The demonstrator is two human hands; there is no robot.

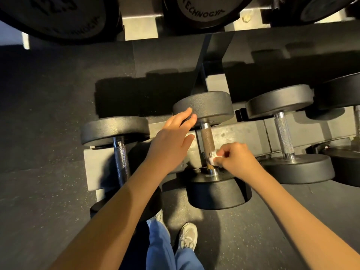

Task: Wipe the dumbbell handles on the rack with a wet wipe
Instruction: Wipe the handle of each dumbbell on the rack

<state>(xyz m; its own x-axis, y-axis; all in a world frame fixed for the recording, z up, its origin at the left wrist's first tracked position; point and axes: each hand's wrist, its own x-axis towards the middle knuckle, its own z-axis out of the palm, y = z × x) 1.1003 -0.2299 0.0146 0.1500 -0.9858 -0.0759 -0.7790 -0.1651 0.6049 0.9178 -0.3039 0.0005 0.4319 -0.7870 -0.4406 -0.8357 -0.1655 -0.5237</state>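
Observation:
A black dumbbell lies on the low rack in the middle, its brownish knurled handle (207, 142) running away from me. My right hand (236, 159) pinches a small crumpled white wet wipe (212, 157) against the near end of that handle. My left hand (173, 142) reaches forward with straight fingers, and its fingertips touch the edge of the far weight head (206, 106). The near weight head (216, 193) sits just below my right hand.
A second dumbbell (121, 152) with a silver handle lies to the left, and another dumbbell (284, 133) to the right, with more at the far right edge. Larger dumbbell heads (202, 10) sit on the upper shelf. My shoes (188, 235) stand on the dark rubber floor.

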